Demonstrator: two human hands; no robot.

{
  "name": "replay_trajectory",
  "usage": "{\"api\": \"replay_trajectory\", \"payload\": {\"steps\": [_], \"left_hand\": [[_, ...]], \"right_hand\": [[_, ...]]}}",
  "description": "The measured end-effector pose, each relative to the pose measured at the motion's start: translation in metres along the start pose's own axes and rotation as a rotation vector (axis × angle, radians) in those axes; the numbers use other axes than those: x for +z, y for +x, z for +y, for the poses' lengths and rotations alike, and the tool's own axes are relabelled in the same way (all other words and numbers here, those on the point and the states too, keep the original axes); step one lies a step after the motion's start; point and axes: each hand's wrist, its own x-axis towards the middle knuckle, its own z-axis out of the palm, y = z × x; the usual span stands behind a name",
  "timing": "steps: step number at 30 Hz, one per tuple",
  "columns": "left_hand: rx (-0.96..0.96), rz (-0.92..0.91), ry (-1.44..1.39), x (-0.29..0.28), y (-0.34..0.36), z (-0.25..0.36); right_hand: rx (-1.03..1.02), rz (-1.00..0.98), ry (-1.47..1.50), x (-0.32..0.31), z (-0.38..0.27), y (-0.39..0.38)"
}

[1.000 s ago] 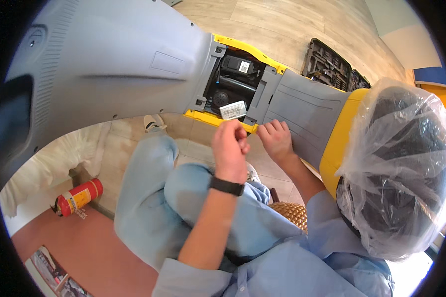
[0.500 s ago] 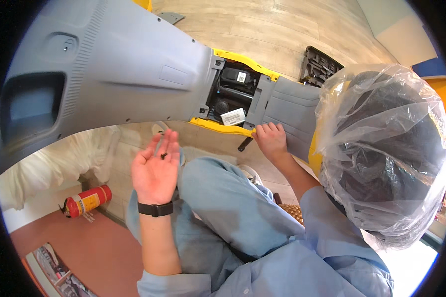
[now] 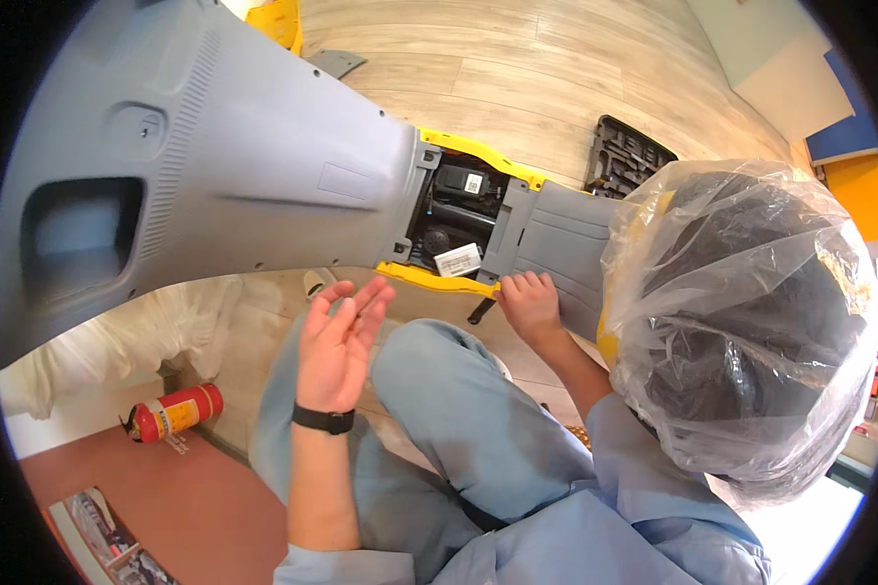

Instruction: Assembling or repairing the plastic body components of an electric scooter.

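Observation:
A scooter's grey body panel (image 3: 283, 156) stretches across in front of me, with an uncovered compartment (image 3: 488, 218) between yellow side trims (image 3: 439, 281). Inside it are black parts and a white-labelled block (image 3: 458, 260). My left hand (image 3: 338, 343) is raised just below the near trim, palm up with fingers partly curled. A small dark screw rests in it, now mostly hidden among the fingers. My right hand (image 3: 530, 304) has its fingers bent over the near edge of the grey ribbed panel (image 3: 568, 239), beside the end of the trim.
A plastic-wrapped black seat (image 3: 741, 322) rises at the right. Beyond the scooter, an open black tool case (image 3: 626, 156) and a grey loose piece (image 3: 338, 63) lie on the wood floor. A red fire extinguisher (image 3: 178, 413) lies at the lower left, near white sheeting (image 3: 117, 331).
My left hand has moved right and turned, its fingers curling more, so the screw shows less. My right hand keeps its place on the panel edge. The view has shifted slightly.

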Motion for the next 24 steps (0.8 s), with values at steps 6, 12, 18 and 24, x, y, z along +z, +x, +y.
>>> {"api": "replay_trajectory", "payload": {"steps": [6, 12, 18, 24], "left_hand": [[-0.13, -0.093, 0.355, -0.002, -0.002, 0.044], [-0.253, 0.017, 0.737, -0.045, 0.052, 0.019], [0.014, -0.078, 1.041, -0.091, 0.104, -0.056], [0.143, 0.08, 1.005, -0.135, 0.133, -0.116]], "right_hand": [[-0.001, -0.009, 0.026, -0.007, 0.012, 0.002], [0.07, 0.024, 0.061, 0.002, 0.005, 0.012], [0.052, 0.028, 0.04, 0.003, 0.006, 0.012], [0.209, 0.026, 0.339, 0.006, -0.015, 0.034]]}}
